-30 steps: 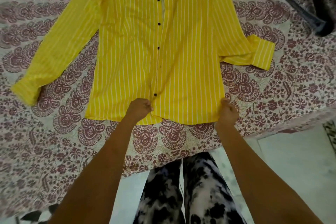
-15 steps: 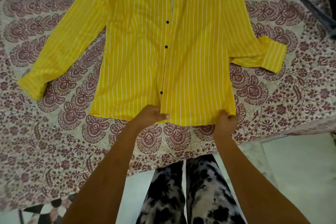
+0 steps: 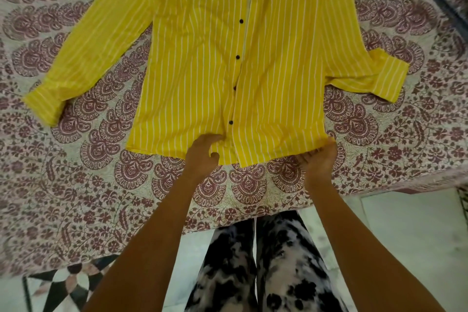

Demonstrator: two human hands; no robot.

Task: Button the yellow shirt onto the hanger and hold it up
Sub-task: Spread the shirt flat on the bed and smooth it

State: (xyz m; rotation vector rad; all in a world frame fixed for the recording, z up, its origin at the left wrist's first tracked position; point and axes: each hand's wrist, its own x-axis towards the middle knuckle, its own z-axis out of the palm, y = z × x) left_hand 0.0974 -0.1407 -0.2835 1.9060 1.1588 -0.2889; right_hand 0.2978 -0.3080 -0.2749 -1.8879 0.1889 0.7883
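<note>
I have my left hand (image 3: 202,152) and right hand (image 3: 319,159) pinching the near hem of the yellow shirt (image 3: 202,58); uneven tugging could bunch it.

A: What is worn on the legs?
B: Close-fitting trousers (image 3: 253,268), mottled black, white and grey, are recorded.
A: And higher up?
B: The left hand (image 3: 202,154) and right hand (image 3: 319,161) are noted bare; the forearms (image 3: 354,230) are uncovered.
</note>
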